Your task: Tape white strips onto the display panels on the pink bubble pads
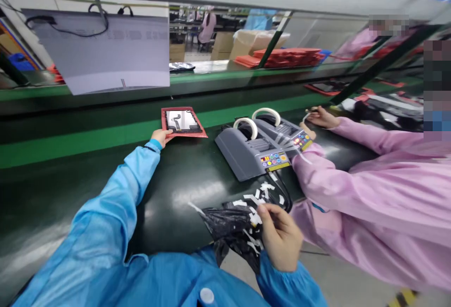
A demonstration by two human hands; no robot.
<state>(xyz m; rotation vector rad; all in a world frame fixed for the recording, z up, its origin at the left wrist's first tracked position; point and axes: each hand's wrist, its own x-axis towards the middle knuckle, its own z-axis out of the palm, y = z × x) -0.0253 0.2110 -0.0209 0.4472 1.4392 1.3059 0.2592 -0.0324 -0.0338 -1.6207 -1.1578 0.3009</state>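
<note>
My left hand [162,137] reaches out and grips the near left corner of a flat red tray [201,132]. In the tray lies a flat, dark-framed device part [185,121] with a light face and a dark curved piece on it. My right hand [281,237] is closed in a pinch over a black plastic bag [225,222] at the table edge. White strips [240,202] cling to the bag, some right at my fingertips; whether one is between them I cannot make out. Two grey tape dispensers [243,154] with white tape rolls stand between my hands, further back.
On the right a co-worker in a pink sleeve [334,175] works with both hands behind the dispensers. Black cables [282,187] hang from the dispensers. Red trays [289,57] are stacked on the back shelf, and a white sheet [120,58] hangs at left.
</note>
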